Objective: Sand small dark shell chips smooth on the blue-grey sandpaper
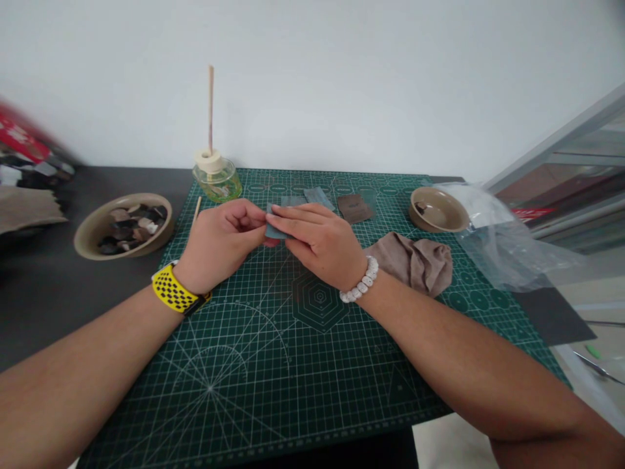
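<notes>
My right hand [317, 238] is closed over a small blue-grey piece of sandpaper [274, 228], its fingers stretched along the sheet. My left hand [222, 238] meets it from the left, thumb and fingers pinched together at the sheet's edge. Whatever sits between the fingertips is hidden. Just behind the hands lie another blue-grey sheet [318, 197] and a brown square sheet [355, 208]. A crumpled brown cloth [415, 260] rests beside my right wrist.
A tan bowl [83, 240] at left holds several dark and brown chunks. At right, a smaller tan bowl [446, 225] has a small piece inside, near a clear plastic bag [512, 254]. A glass diffuser bottle [219, 182] with a stick stands on the green cutting mat [234, 391].
</notes>
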### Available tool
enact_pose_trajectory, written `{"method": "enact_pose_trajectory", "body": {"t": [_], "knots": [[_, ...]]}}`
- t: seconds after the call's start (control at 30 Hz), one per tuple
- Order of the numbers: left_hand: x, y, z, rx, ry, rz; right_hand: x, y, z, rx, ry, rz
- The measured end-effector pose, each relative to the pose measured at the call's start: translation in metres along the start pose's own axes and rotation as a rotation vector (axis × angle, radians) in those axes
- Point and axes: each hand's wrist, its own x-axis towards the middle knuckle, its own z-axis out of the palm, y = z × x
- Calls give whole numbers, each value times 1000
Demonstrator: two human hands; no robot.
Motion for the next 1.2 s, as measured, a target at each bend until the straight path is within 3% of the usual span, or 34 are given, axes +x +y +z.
{"method": "enact_pose_trajectory", "body": {"t": [0.4, 0.67, 0.93, 1.2], "knots": [[-4, 7, 4, -128, 25, -62, 7, -16, -13, -87, -135, 243], [-5, 5, 1, 101, 27, 11, 5, -18, -10, -131, -149, 174], [-6, 7, 5, -58, 21, -52, 6, -19, -11, -208, -144, 197], [-6, 4, 6, -95, 37, -24, 6, -20, -11, -217, -145, 171]]}}
